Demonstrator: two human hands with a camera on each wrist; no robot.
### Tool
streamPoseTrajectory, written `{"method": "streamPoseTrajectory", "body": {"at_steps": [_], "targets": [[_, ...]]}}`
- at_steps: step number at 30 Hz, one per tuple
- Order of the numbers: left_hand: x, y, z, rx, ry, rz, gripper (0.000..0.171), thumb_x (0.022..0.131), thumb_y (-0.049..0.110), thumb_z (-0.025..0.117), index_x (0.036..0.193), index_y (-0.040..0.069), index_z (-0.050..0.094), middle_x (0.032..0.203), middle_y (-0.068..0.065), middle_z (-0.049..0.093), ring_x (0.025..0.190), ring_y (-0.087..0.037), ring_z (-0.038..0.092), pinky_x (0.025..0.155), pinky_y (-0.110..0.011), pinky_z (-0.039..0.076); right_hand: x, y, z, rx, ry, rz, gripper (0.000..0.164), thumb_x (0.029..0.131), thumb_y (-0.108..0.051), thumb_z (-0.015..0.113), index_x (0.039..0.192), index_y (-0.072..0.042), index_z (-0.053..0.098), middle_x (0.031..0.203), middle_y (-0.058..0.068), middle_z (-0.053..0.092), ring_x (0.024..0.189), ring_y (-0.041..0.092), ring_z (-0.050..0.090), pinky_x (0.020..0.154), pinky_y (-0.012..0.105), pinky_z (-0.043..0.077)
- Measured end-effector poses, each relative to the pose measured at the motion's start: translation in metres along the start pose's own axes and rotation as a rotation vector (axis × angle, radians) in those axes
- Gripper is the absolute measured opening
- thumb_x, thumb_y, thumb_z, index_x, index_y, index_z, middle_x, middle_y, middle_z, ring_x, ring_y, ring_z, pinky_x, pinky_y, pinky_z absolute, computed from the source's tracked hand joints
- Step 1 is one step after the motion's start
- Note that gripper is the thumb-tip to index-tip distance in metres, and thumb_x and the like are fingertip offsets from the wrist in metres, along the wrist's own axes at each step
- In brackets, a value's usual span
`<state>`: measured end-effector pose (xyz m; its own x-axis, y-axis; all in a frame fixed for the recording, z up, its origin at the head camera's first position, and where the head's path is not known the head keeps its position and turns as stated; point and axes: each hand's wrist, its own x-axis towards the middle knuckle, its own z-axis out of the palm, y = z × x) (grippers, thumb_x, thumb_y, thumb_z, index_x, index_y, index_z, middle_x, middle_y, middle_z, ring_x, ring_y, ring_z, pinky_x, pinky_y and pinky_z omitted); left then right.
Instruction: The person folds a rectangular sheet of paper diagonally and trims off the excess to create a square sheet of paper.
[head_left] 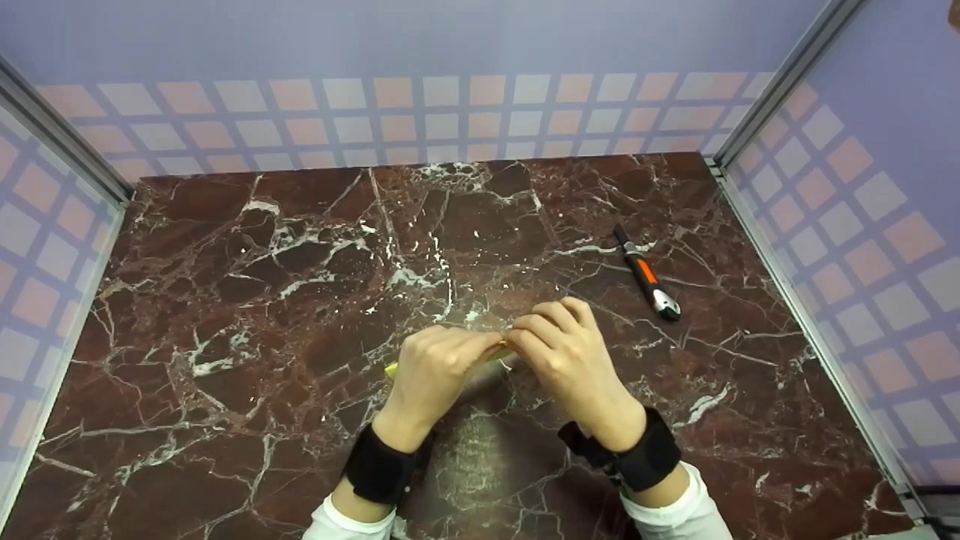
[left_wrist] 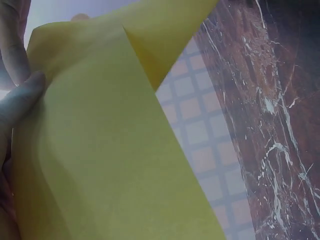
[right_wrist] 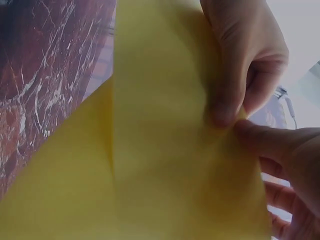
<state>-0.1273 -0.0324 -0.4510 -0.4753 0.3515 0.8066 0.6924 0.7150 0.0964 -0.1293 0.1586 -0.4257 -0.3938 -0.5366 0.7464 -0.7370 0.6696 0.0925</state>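
A yellow sheet of paper (left_wrist: pixel 115 130) hangs between both hands, mostly hidden behind them in the head view, where a yellow corner (head_left: pixel 391 370) sticks out beside the left hand. My left hand (head_left: pixel 437 367) pinches the sheet's edge between thumb and fingers. Close beside it, the right hand (head_left: pixel 562 356) pinches the same edge, the two thumb tips nearly meeting in the right wrist view. One part of the paper slants away from the rest along a sharp line (right_wrist: pixel 111 135); I cannot tell whether this is a fold or a tear.
A black and orange utility knife (head_left: pixel 646 274) with a silver end lies on the dark red marbled table (head_left: pixel 225 322), ahead of the right hand. Tiled-pattern panels (head_left: pixel 442 112) border the table at the back and both sides.
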Motion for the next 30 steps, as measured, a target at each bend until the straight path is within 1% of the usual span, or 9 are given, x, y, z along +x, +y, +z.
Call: {"method": "streamPoseTrajectory", "body": {"at_steps": [3,6,11,14,18,21,24,28,30], "targets": [[0.001,-0.002,-0.001,-0.033,0.003,0.005,0.013,0.081,0.031,0.077,0.085,0.019,0.078,0.068,0.005,0.075,0.05,-0.004,0.065,0.043,-0.015,0.043,-0.001,0.006,-0.001,0.055,0.024,0.001,0.011,0.081,-0.021,0.077,0.086,-0.012,0.072,0.087,-0.003,0.074,0.087,0.019,0.063,0.084,0.038,0.046],[0.001,-0.005,-0.002,-0.07,-0.002,0.001,0.011,0.082,0.028,0.077,0.084,0.018,0.078,0.068,0.005,0.075,0.048,-0.004,0.064,0.043,-0.015,0.043,-0.002,0.013,-0.003,0.089,0.019,0.01,0.01,0.081,-0.018,0.078,0.087,-0.012,0.073,0.088,-0.002,0.075,0.088,0.019,0.064,0.084,0.038,0.046],[0.001,-0.01,-0.005,-0.122,-0.022,-0.022,0.008,0.081,0.026,0.078,0.084,0.018,0.077,0.07,0.004,0.076,0.049,-0.005,0.064,0.044,-0.015,0.047,-0.004,0.024,-0.01,0.147,-0.007,0.091,0.01,0.08,-0.013,0.08,0.088,-0.011,0.075,0.088,0.0,0.076,0.089,0.021,0.064,0.085,0.039,0.046],[0.001,-0.011,-0.006,-0.154,-0.05,-0.026,0.009,0.082,0.026,0.077,0.085,0.018,0.077,0.073,0.004,0.077,0.052,-0.005,0.067,0.048,-0.015,0.051,-0.006,0.029,-0.013,0.185,-0.027,0.13,0.008,0.083,-0.016,0.078,0.088,-0.01,0.074,0.087,0.002,0.076,0.091,0.022,0.064,0.086,0.039,0.045],[0.001,-0.014,-0.009,-0.186,-0.077,-0.05,0.009,0.083,0.024,0.077,0.085,0.016,0.077,0.075,0.001,0.078,0.055,-0.007,0.069,0.053,-0.015,0.055,-0.007,0.035,-0.015,0.232,-0.048,0.152,0.007,0.088,-0.016,0.075,0.09,-0.009,0.074,0.089,0.004,0.075,0.093,0.023,0.064,0.087,0.038,0.044],[-0.001,-0.018,-0.011,-0.206,-0.082,-0.077,0.009,0.082,0.023,0.078,0.085,0.015,0.077,0.077,0.0,0.078,0.058,-0.009,0.071,0.055,-0.016,0.056,-0.007,0.038,-0.017,0.253,-0.052,0.164,0.01,0.092,-0.017,0.071,0.091,-0.008,0.073,0.091,0.005,0.075,0.093,0.024,0.064,0.085,0.037,0.044],[-0.001,-0.02,-0.012,-0.221,-0.092,-0.087,0.01,0.082,0.023,0.078,0.085,0.014,0.077,0.079,0.0,0.078,0.06,-0.009,0.072,0.057,-0.017,0.057,-0.008,0.041,-0.018,0.254,-0.06,0.181,0.014,0.095,-0.021,0.068,0.091,-0.008,0.073,0.09,0.005,0.074,0.093,0.024,0.063,0.083,0.037,0.042],[-0.001,-0.023,-0.014,-0.233,-0.112,-0.104,0.012,0.082,0.022,0.078,0.087,0.012,0.075,0.078,-0.002,0.078,0.054,-0.007,0.068,0.052,-0.014,0.054,-0.009,0.045,-0.02,0.269,-0.047,0.221,0.009,0.09,-0.016,0.072,0.088,-0.007,0.073,0.089,0.007,0.074,0.091,0.024,0.062,0.08,0.035,0.042],[-0.001,-0.026,-0.018,-0.233,-0.109,-0.123,0.014,0.081,0.022,0.079,0.089,0.012,0.074,0.079,-0.002,0.078,0.051,-0.007,0.066,0.05,-0.014,0.052,-0.01,0.05,-0.021,0.289,-0.03,0.245,0.006,0.087,-0.012,0.075,0.086,-0.006,0.073,0.089,0.009,0.074,0.09,0.025,0.062,0.081,0.035,0.044]]}}
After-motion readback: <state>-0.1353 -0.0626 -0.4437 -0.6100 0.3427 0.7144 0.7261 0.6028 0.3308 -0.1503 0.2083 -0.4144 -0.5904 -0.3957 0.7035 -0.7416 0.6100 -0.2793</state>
